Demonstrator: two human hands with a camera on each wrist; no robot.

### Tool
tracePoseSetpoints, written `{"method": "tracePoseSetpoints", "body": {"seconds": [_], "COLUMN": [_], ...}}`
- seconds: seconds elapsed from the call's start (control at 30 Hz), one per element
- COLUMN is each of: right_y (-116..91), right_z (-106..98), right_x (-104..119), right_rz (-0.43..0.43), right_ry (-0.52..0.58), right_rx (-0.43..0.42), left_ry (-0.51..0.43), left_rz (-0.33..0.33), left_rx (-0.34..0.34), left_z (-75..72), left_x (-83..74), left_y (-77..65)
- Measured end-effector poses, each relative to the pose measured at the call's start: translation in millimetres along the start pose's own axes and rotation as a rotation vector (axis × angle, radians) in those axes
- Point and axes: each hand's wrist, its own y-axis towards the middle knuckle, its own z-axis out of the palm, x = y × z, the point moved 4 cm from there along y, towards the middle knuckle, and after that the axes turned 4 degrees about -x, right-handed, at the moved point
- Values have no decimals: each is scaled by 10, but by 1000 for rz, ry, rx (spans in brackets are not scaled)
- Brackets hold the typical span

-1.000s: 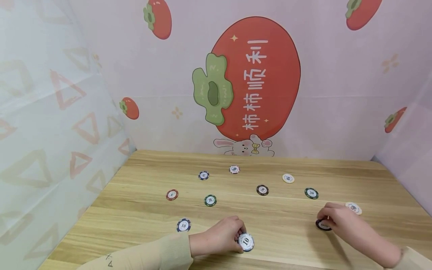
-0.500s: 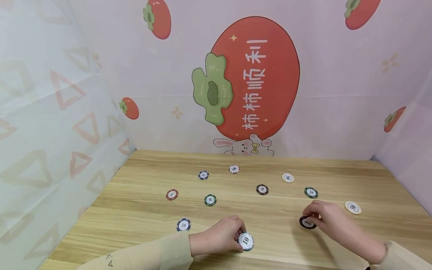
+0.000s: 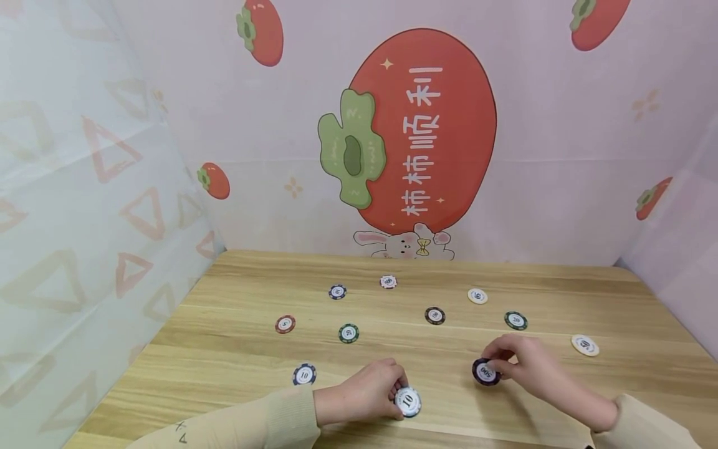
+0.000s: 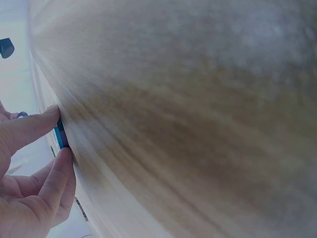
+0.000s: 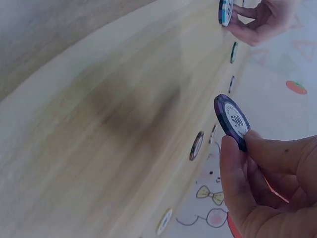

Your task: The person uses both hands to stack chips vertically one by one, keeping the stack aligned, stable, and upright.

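At the table's front, my left hand pinches a pale blue poker chip marked 10 between thumb and fingers. Its teal and dark edge shows in the left wrist view, close to the tabletop; whether another chip lies beneath it I cannot tell. To the right, my right hand holds a dark purple poker chip marked 500 by its edge, thumb against its printed face. In the right wrist view this 500 chip is tilted and raised off the wood, apart from the left hand's chip.
Several chips lie flat and spread over the wooden table: blue 10, red 5, green 20s, a black chip and white-yellow 50s. A persimmon-printed cloth hangs behind.
My right hand has moved left across the table with the 500 chip, away from the white 50 chip and nearer my left hand. The chip's face is more visible. My left hand stays put.
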Motion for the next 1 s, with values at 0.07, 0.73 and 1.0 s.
{"method": "tracePoseSetpoints", "body": {"seconds": [0.07,0.73,1.0], "right_y": [17,125,124], "right_z": [35,396,540], "right_x": [16,181,204], "right_rz": [19,135,209], "right_ry": [42,307,453], "right_rx": [19,115,156], "left_ry": [3,0,4], "left_rz": [1,-27,-24], "left_rx": [1,15,8], "left_z": [0,19,11], "left_x": [4,13,10], "left_y": [2,12,6]}}
